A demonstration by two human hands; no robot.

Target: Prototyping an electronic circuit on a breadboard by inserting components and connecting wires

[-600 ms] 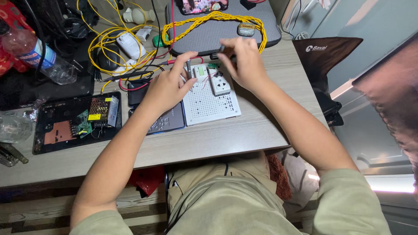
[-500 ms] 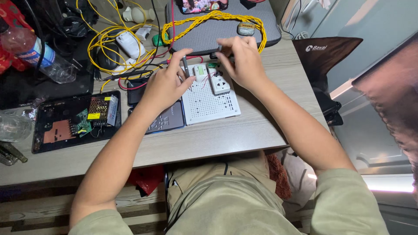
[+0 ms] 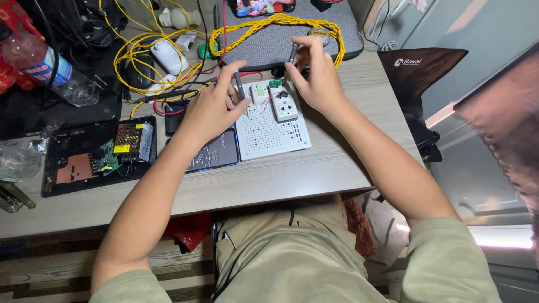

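I am working over a white perforated board (image 3: 268,132), a flat plastic rectangle dotted with a fine grid of holes, lying on the pale wooden table (image 3: 292,177) in the upper middle of the frame. On its far end are sitting a small module with a greenish display (image 3: 259,91) and a white socket block (image 3: 283,105), joined by thin red wires.

My left hand (image 3: 210,109) is pinching a slim dark probe (image 3: 240,85) between thumb and fingers, its tip pointing down beside the display module. My right hand (image 3: 317,76) is gripping a second dark probe (image 3: 292,53), held nearly upright above the socket block.

Compared with a moment ago, my right hand has lifted its probe from lying low across the board to standing steep, and my left hand has drawn its fingers in around its own probe.

Both forearms are stretching forward from my olive sleeves, wrists bent down toward the board.

A glossy yellow twisted cable (image 3: 275,25) is looping over a grey ribbed pad (image 3: 281,45) at the top. An opened black case with exposed circuit boards (image 3: 98,154) is lying at the left, and a clear plastic bottle (image 3: 45,67) in the upper left.
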